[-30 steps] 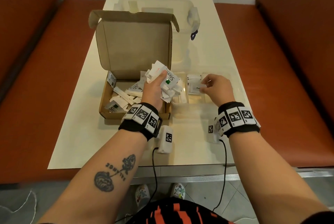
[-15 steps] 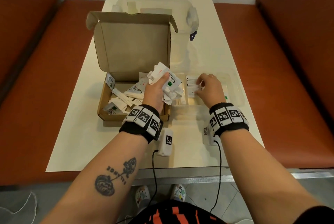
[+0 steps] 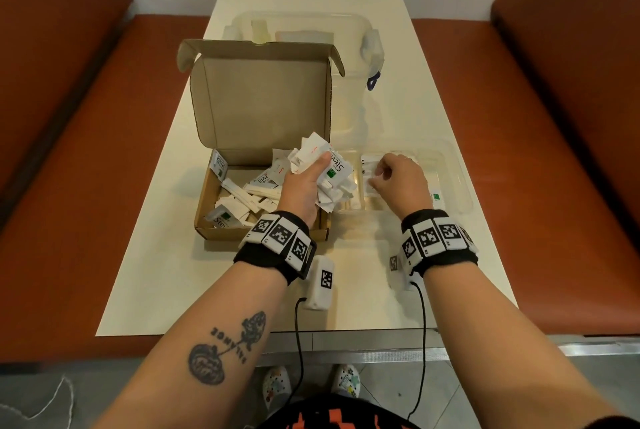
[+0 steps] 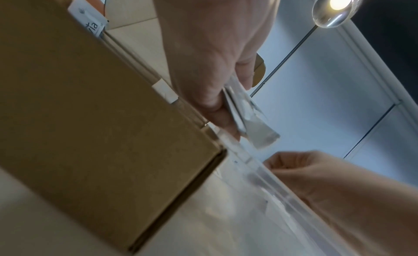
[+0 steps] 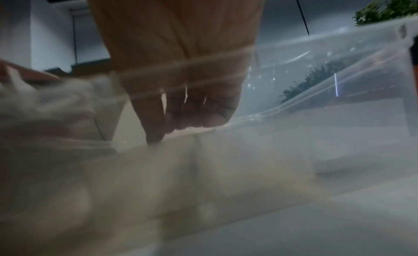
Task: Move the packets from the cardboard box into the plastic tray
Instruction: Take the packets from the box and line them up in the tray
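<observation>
White packets (image 3: pixel 322 168) gripped by left hand (image 3: pixel 304 191), right hand (image 3: pixel 398 182) curled in plastic tray (image 3: pixel 460 186)

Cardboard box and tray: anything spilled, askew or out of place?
Nothing has spilled onto the table. One Stevia packet stands propped against the cardboard box's far-left corner, poking above the wall. The left hand grips a loose, fanned bunch of packets over the box's right edge beside the plastic tray.

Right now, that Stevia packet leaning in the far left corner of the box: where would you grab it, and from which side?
Probably by its top edge, from above. The packet stands nearly upright against the left wall of the box, its upper end poking above the rim, so a thumb-and-finger pinch across its thin faces should lift it straight out. The wall blocks a sideways approach.
</observation>
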Demonstrator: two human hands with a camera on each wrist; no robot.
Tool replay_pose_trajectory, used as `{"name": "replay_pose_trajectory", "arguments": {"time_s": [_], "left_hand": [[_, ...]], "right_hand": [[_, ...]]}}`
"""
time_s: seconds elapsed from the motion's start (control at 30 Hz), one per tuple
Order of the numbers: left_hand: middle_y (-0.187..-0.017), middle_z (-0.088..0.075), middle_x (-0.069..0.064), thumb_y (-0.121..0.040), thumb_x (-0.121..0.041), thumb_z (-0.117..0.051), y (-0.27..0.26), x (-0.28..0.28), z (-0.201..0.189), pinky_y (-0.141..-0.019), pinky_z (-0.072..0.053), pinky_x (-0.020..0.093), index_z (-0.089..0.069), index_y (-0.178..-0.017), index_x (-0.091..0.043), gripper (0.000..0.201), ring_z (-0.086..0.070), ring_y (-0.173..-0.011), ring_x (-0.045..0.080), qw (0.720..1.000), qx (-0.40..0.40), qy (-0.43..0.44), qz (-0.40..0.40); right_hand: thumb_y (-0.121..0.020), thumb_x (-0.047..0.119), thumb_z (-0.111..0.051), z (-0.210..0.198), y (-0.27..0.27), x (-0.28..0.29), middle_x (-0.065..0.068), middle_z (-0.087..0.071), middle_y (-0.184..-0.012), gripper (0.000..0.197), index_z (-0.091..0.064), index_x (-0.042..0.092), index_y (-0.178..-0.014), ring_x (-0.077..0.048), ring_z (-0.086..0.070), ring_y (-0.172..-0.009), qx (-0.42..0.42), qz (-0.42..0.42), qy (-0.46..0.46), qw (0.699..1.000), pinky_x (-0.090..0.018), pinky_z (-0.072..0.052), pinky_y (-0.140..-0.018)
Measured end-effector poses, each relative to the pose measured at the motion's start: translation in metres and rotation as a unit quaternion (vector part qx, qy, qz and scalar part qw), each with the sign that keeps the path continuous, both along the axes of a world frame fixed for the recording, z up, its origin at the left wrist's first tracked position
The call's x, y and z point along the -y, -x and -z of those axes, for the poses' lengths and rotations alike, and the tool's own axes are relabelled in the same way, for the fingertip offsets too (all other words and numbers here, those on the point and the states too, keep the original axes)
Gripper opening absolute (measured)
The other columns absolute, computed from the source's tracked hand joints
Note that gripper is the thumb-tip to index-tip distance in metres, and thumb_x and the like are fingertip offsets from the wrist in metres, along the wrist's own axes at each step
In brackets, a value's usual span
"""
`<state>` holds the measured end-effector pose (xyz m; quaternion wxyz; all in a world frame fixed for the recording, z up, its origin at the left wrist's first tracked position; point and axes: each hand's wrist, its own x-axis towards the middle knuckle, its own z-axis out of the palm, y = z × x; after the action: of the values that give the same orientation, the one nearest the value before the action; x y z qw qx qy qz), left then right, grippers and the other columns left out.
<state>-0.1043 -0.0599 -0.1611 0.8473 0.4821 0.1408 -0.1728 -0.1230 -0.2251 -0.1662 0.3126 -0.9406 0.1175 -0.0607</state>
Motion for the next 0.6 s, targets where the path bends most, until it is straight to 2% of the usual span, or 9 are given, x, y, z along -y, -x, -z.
{"name": "replay_pose_trajectory", "arguments": {"time_s": [0.13,0.27,0.37,0.47,0.53,0.6], "left_hand": [[-0.092,-0.071,0.000,-0.088,-0.012,-0.064,0.002,0.001,0.000,-0.084,-0.055,0.043,-0.065,-0.105,-0.017,0.018,-0.068,-0.088,0.017,1.000,0.017,-0.010,0.000],[-0.104,-0.070,0.007,-0.088,-0.009,-0.064,0.004,0.001,-0.001,-0.080,-0.057,0.041,-0.062,-0.113,-0.011,0.026,-0.068,-0.094,0.022,1.000,0.028,-0.011,-0.002],[-0.115,-0.067,0.013,-0.088,-0.007,-0.063,0.005,0.002,-0.001,-0.084,-0.056,0.043,-0.060,-0.120,-0.007,0.032,-0.066,-0.104,0.028,1.000,0.029,-0.004,-0.004],[-0.115,-0.067,0.013,-0.088,-0.009,-0.064,0.007,0.001,0.000,-0.077,-0.057,0.038,-0.059,-0.123,-0.006,0.036,-0.067,-0.101,0.026,1.000,0.019,0.003,-0.009],[-0.113,-0.068,0.014,-0.087,-0.012,-0.065,0.007,0.000,0.000,-0.074,-0.058,0.038,-0.059,-0.123,-0.006,0.037,-0.069,-0.095,0.025,1.000,0.000,0.019,-0.016],[-0.113,-0.067,0.016,-0.088,-0.014,-0.065,0.007,0.000,-0.001,-0.068,-0.058,0.036,-0.057,-0.125,-0.005,0.039,-0.070,-0.090,0.025,0.999,-0.017,0.034,-0.019]], "right_hand": [[-0.089,0.023,-0.061,-0.013,0.012,-0.016,-0.002,-0.062,-0.076,0.015,-0.065,0.010,-0.082,-0.012,-0.053,-0.071,0.066,0.027,-0.121,0.990,-0.022,-0.041,-0.067],[-0.088,0.032,-0.063,-0.026,0.018,-0.032,0.004,-0.058,-0.067,0.022,-0.067,0.012,-0.080,-0.006,-0.047,-0.061,0.074,0.004,-0.225,0.972,-0.016,-0.039,-0.060],[-0.078,0.023,-0.075,-0.028,0.016,-0.038,0.005,-0.052,-0.067,0.016,-0.065,0.012,-0.084,-0.005,-0.043,-0.060,0.056,-0.015,-0.250,0.967,-0.011,-0.038,-0.057],[-0.075,0.014,-0.077,-0.025,0.015,-0.041,0.000,-0.053,-0.069,0.017,-0.064,0.011,-0.085,-0.007,-0.045,-0.062,0.042,-0.007,-0.276,0.960,-0.016,-0.041,-0.059],[-0.075,0.011,-0.076,-0.024,0.015,-0.041,0.001,-0.053,-0.066,0.014,-0.063,0.011,-0.080,-0.007,-0.046,-0.060,0.044,-0.003,-0.300,0.953,-0.016,-0.041,-0.058],[-0.077,0.010,-0.075,-0.024,0.015,-0.040,-0.003,-0.054,-0.067,0.016,-0.059,0.013,-0.075,-0.012,-0.046,-0.063,0.046,0.000,-0.313,0.949,-0.024,-0.042,-0.060]]}}
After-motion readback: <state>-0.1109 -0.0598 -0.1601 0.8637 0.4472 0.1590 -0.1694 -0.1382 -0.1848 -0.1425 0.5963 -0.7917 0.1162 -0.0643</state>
